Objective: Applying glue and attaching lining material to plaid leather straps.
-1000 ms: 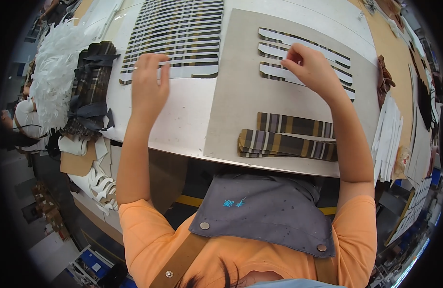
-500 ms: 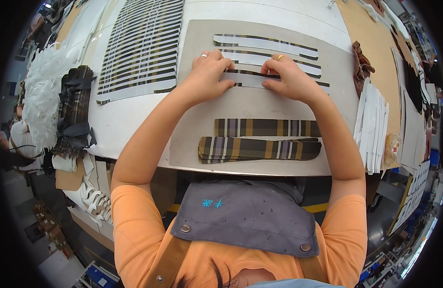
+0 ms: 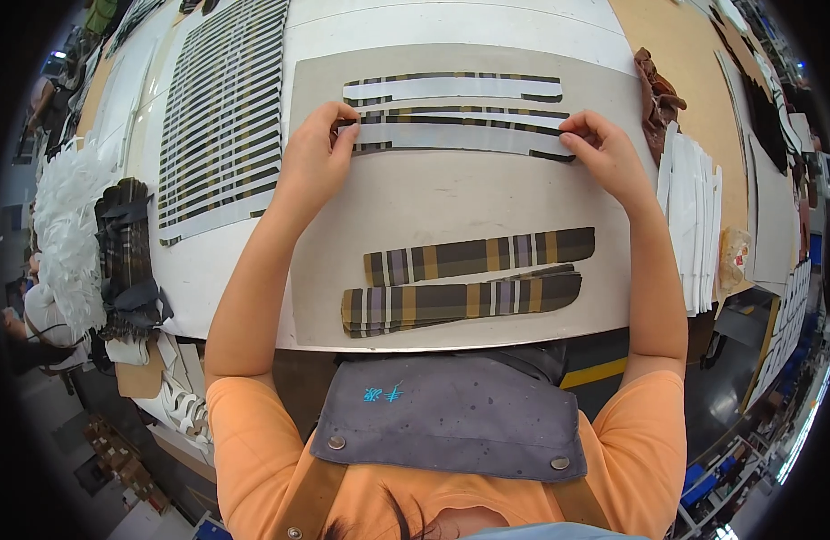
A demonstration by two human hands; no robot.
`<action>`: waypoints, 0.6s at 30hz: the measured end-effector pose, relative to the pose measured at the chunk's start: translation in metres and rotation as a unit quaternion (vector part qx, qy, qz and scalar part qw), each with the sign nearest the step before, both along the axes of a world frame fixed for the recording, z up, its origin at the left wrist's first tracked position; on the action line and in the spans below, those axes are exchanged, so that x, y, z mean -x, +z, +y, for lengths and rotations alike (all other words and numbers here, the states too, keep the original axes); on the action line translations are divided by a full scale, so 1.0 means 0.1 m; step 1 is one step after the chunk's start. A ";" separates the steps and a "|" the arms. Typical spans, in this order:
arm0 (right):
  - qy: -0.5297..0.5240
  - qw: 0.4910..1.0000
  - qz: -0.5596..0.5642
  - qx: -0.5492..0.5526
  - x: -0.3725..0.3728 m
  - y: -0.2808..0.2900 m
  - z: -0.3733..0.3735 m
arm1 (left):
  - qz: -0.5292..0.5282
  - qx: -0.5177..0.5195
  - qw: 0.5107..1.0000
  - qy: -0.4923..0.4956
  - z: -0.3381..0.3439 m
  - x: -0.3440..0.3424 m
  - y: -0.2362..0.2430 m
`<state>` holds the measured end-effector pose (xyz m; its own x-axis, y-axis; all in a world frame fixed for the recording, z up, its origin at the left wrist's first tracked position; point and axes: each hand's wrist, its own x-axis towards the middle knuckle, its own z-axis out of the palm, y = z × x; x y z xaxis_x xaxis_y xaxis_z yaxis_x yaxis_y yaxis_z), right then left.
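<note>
My left hand point(image 3: 319, 155) pinches the left end of a long strip point(image 3: 460, 137), pale-backed with dark plaid fabric along its edges. At the opposite end, my right hand point(image 3: 610, 160) grips the same strip between thumb and fingers. Stretched between them, it partly overlaps a second plaid-and-white strip point(image 3: 487, 112). Farther back lies another such strip point(image 3: 451, 87). All of these are over a grey board point(image 3: 451, 198). Nearer to me on that board are a single brown plaid piece point(image 3: 482, 256) and a small stack of plaid pieces point(image 3: 464, 303).
Many similar strips point(image 3: 224, 117) lie in an overlapping row left of the board. Farther left are white shredded material point(image 3: 68, 216) and a dark plaid bundle point(image 3: 129, 252). On the right are a pile of white strips point(image 3: 689, 220) and a crumpled brown piece point(image 3: 656, 99).
My hands have moved apart, from the strip's left end and middle to its two ends. The view has shifted, so the board appears farther left and tilted.
</note>
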<state>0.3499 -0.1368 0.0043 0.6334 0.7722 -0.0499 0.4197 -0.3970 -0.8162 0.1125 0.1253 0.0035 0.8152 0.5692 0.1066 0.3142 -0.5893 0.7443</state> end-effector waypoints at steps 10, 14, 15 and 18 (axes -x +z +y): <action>-0.031 0.998 -0.029 0.053 -0.04 0.00 0.11 | 0.059 -0.057 0.996 0.020 0.01 -0.02 -0.05; -0.021 0.998 -0.045 0.047 -0.09 -0.05 0.07 | 0.089 -0.045 0.995 0.021 -0.02 -0.04 0.03; -0.023 0.998 -0.046 0.048 -0.10 -0.05 0.06 | 0.093 -0.040 0.994 0.027 -0.02 -0.05 0.02; -0.025 0.997 -0.046 0.052 -0.09 -0.04 0.09 | 0.102 -0.042 0.993 0.035 -0.02 -0.05 0.02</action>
